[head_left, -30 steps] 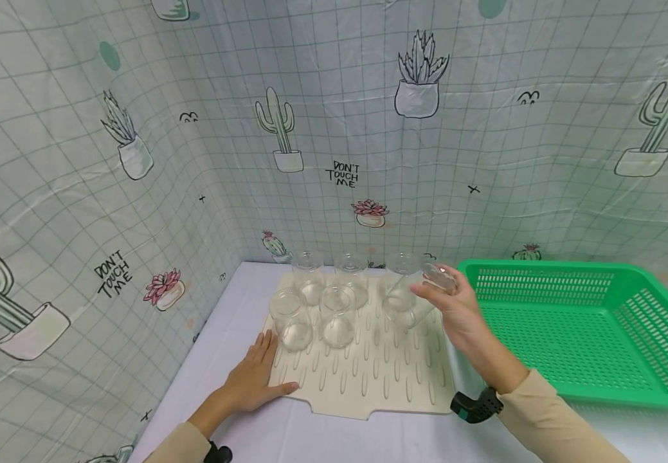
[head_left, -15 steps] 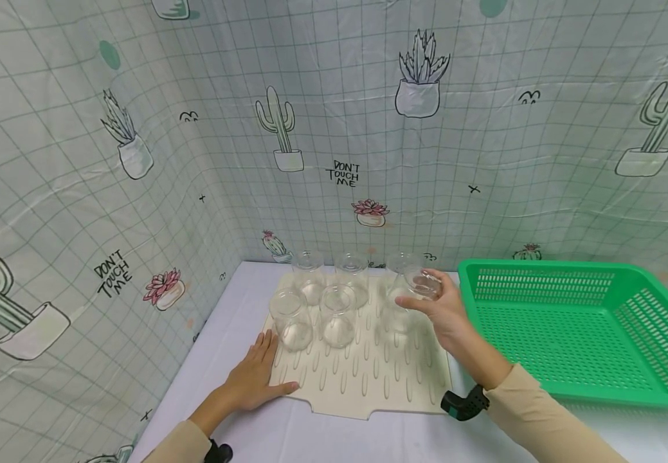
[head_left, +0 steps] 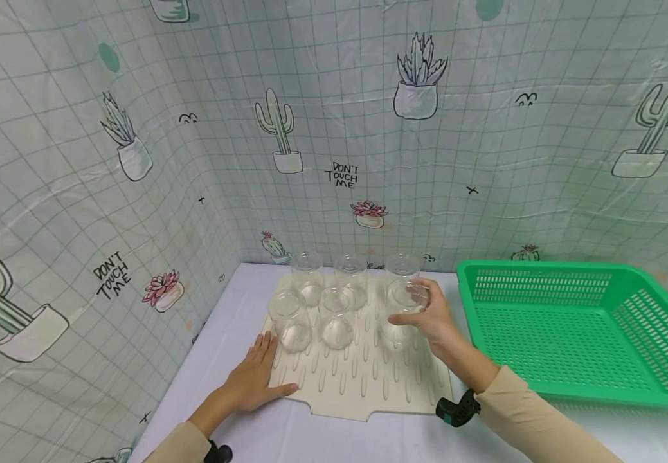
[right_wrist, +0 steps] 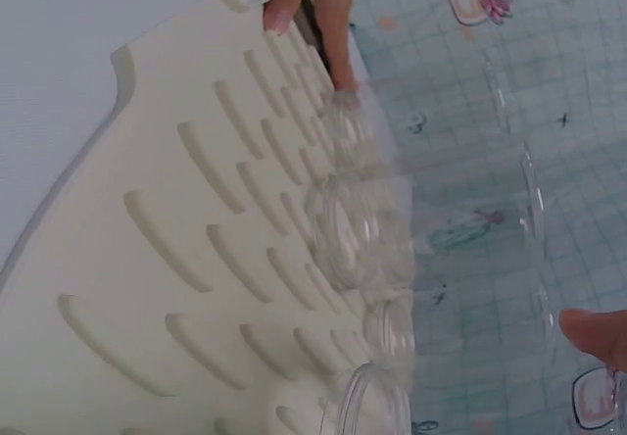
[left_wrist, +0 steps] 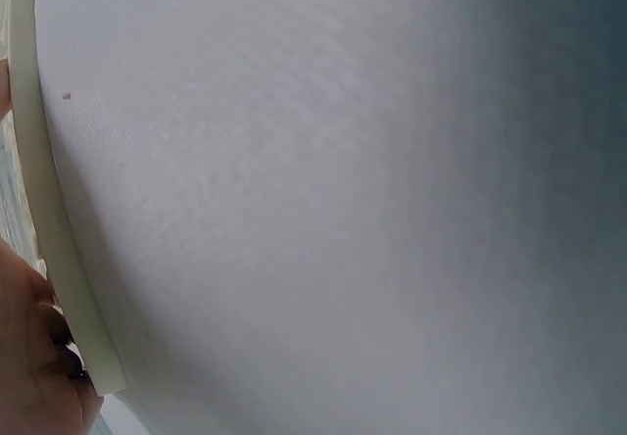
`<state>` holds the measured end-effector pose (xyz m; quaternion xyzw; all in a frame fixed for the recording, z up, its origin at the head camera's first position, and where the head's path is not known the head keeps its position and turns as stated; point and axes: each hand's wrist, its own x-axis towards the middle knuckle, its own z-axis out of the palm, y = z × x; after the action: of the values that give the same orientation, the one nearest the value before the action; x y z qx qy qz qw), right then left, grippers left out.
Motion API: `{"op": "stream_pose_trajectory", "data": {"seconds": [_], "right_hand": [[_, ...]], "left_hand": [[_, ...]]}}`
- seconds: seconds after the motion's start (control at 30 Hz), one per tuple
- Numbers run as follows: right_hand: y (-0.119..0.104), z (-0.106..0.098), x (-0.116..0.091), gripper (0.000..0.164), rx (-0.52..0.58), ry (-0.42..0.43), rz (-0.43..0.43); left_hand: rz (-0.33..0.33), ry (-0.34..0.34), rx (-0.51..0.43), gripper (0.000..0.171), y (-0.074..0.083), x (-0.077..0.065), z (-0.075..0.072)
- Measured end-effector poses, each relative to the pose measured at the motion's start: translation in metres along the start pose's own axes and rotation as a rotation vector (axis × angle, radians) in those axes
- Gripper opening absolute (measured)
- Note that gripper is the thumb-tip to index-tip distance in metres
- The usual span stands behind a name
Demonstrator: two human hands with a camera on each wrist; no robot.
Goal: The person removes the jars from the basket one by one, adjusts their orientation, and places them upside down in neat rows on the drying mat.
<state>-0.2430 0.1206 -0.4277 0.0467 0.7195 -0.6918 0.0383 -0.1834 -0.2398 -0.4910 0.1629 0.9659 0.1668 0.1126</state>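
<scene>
Pinched between the thumb and fingers of my right hand (head_left: 434, 318) is a clear drinking glass (head_left: 397, 331). It is upright at the right of the front row, its base right at the cream ribbed drying board (head_left: 362, 393). In the right wrist view, the thumb (right_wrist: 596, 337) shows by the rim and the thick glass base (right_wrist: 374, 404) is close over the board. My left hand (head_left: 252, 379) rests on the board's left edge, fingers straight and thumb spread. Left of the held glass are two more front glasses (head_left: 336, 331); three others (head_left: 404, 263) form the back row.
A green plastic basket (head_left: 542, 390) stands on the right, close to the board and my right forearm. White cloth (head_left: 322, 444) covers the table. A printed cactus curtain (head_left: 322, 96) hangs behind and along the left.
My right hand has brought the glass left and toward me from beside the back-row right glass, turning it from tilted to upright. My left hand has stayed in place.
</scene>
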Motion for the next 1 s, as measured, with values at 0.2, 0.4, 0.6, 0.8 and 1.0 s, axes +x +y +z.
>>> {"op": "stream_pose_trajectory", "data": {"seconds": [0.2, 0.4, 0.6, 0.8, 1.0], "right_hand": [[0.006, 0.003, 0.002, 0.086, -0.021, 0.001, -0.003], [0.012, 0.003, 0.004, 0.085, -0.026, -0.001, -0.004], [0.015, 0.003, 0.007, 0.084, -0.038, 0.003, -0.005], [0.014, 0.004, 0.008, 0.088, -0.089, -0.007, 0.0], [0.013, 0.004, 0.008, 0.089, -0.147, -0.011, 0.017]], "left_hand": [[-0.003, 0.0, -0.003, 0.113, 0.0, 0.0, 0.0], [-0.01, -0.003, 0.0, 0.113, 0.002, 0.0, -0.001], [-0.015, 0.002, -0.004, 0.113, 0.004, 0.0, -0.002], [-0.02, 0.008, -0.004, 0.113, 0.006, 0.001, -0.002], [-0.015, 0.002, -0.006, 0.113, 0.005, -0.001, -0.003]]}}
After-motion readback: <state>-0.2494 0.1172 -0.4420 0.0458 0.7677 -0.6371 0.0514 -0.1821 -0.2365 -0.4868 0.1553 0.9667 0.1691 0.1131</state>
